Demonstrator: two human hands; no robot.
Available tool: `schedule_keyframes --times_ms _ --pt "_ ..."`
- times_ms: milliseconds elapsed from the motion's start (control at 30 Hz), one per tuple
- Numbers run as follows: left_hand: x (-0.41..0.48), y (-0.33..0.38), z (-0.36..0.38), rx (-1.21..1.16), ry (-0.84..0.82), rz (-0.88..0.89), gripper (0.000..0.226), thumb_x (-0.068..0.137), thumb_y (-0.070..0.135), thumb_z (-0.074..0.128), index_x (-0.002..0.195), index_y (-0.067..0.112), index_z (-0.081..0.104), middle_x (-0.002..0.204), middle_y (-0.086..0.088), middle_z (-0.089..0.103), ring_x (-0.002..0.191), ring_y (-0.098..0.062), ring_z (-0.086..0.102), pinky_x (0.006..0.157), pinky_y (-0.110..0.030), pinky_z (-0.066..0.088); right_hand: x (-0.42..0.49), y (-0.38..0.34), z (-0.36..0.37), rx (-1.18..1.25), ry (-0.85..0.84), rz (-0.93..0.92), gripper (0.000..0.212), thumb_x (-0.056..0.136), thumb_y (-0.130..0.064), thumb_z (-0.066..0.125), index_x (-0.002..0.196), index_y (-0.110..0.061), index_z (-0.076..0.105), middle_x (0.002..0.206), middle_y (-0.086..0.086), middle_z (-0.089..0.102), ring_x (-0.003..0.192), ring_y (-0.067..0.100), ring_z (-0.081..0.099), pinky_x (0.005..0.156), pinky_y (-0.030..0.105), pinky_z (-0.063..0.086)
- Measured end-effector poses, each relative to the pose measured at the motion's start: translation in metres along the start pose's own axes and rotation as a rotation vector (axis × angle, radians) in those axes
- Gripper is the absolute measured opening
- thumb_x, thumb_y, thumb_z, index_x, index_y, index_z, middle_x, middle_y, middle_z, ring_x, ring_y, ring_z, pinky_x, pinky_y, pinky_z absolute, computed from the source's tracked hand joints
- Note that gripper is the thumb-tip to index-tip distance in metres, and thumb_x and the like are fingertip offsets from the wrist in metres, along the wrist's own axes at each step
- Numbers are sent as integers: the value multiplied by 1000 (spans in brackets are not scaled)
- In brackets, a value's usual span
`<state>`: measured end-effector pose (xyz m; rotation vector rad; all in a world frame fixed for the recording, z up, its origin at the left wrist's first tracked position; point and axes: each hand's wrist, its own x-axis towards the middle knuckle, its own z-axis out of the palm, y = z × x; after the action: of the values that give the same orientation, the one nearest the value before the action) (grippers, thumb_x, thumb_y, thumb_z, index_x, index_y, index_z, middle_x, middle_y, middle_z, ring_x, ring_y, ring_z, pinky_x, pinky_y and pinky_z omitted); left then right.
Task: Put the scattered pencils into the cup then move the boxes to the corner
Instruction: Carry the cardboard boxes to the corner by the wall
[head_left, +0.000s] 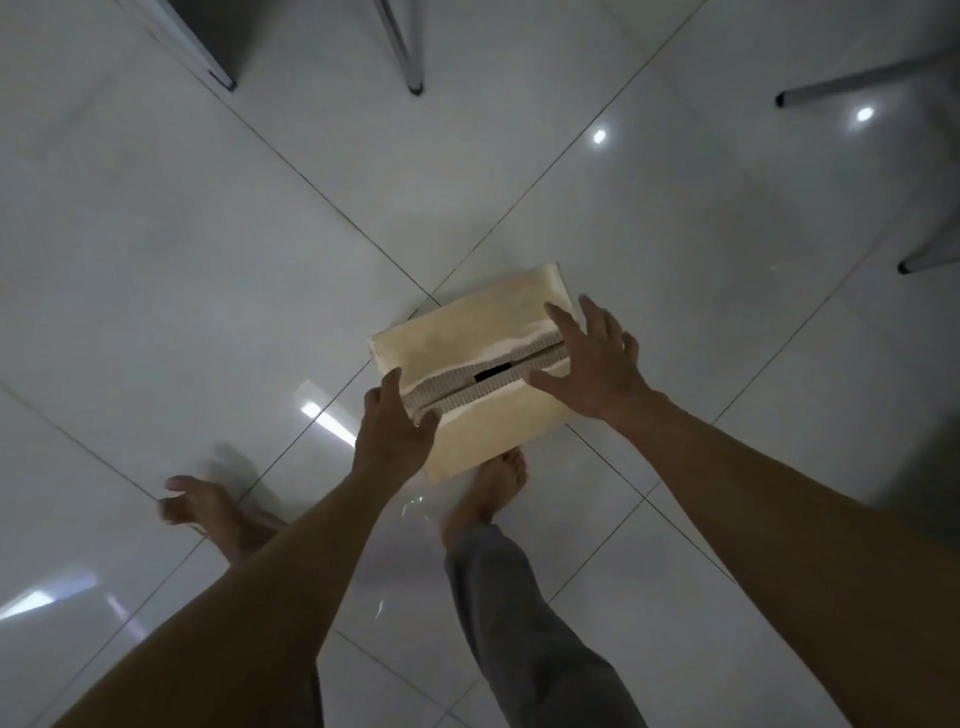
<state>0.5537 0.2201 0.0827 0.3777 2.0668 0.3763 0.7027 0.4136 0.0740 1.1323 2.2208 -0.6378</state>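
Both arms outstretched; left hand (393, 431) and right hand (592, 361), grips open, seemingly touch box (483, 374).

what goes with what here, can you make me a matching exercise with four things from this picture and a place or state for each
Things:
1. cardboard box
2. left hand
3. right hand
4. metal furniture leg

Places or states:
A. at the top of the view, standing on the tiled floor
B. open, at the box's right end
C. between the two hands, top flaps closed with a small dark gap in the seam
D. open, at the box's left end

Pairs: 1-C, 2-D, 3-B, 4-A
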Motion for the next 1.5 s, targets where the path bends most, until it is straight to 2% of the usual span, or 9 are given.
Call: schedule_keyframes --times_ms 267,400,467,567,667,867,1033,1200,1500 --pt "56 -27 66 -116 -16 -147 90 88 39 62 151 21 1 147 -20 30 132 -42 35 101 -53 42 59 28 65 98 -119 73 105 67 -73 66 146 -52 0 157 -3 -26 146 39 3 110 64 20" --pt "78 -36 76 -164 -54 -131 101 85 48 62 148 27 -14 143 -21 35 128 -42 42 95 -59 47 81 34 79 183 -129 136 117 60 -74 71 144 -56 -8 156 1 -31 144 44 8 109 66 20" --pt "77 -40 82 -150 -53 -100 109 83 48 62 145 27 -25 144 -22 32 128 -40 41 97 -59 46 85 34 84 214 -117 150 120 58 -73 73 143 -56 -10 158 8 -23 142 47 17 108 65 24" --pt "72 -44 86 -172 3 -93 109 81 52 62 147 28 -22 142 -19 30 126 -38 41 97 -56 46 81 31 89 319 -65 167 118 58 -69 76 143 -56 -4 157 12 1 130 48 34 103 61 34" --pt "65 -48 76 -212 -4 -86 112 73 62 59 149 27 -15 139 -17 37 122 -35 47 93 -55 50 70 25 88 328 -73 177 115 59 -68 76 143 -56 -2 152 10 11 127 45 37 103 59 35" --pt "48 -53 41 -142 -37 -68 104 84 49 62 149 26 -15 138 -16 41 124 -33 48 97 -52 49 40 6 76 312 -77 211 108 61 -70 72 143 -55 2 152 10 11 127 46 36 103 58 32" --pt "34 -43 -5 -134 67 -160 97 84 51 62 150 36 -7 134 -20 35 123 -39 43 98 -44 42 7 -35 54 371 -62 234 107 65 -71 70 144 -56 0 155 8 2 132 45 29 107 57 27" --pt "13 -33 -74 -96 149 -117 94 82 56 62 150 40 0 124 -18 39 110 -39 52 94 -41 45 -26 -82 20 490 -37 229 102 67 -71 69 144 -55 3 156 5 0 134 45 28 108 57 26" --pt "-53 -44 -223 26 18 3 88 81 66 55 147 41 3 140 -16 42 121 -37 50 98 -47 47 -90 -164 -57 668 -58 207 88 73 -69 63 145 -53 15 151 3 14 133 36 36 110 54 33"
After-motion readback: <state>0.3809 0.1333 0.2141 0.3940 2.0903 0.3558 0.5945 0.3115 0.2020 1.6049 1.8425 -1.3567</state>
